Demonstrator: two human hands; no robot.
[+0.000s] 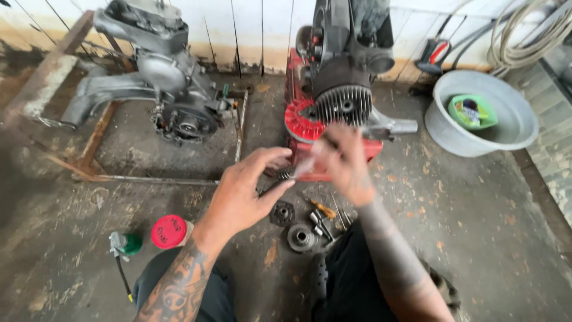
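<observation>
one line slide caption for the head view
Left hand and blurred right hand hold a small spring before a finned engine.

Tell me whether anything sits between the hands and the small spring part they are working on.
Nothing visible does. The left hand already pinches the small spring part at its fingertips, and the right hand, motion-blurred, meets it from the other side above the floor. The round metal parts lie below, apart.

Two engines stand along the top: one (pixel 173 89) upper left, one (pixel 345 71) upper centre. One grey basin (pixel 518 128), one red-capped can (pixel 168 231), perhaps two round gears (pixel 282 213).
</observation>
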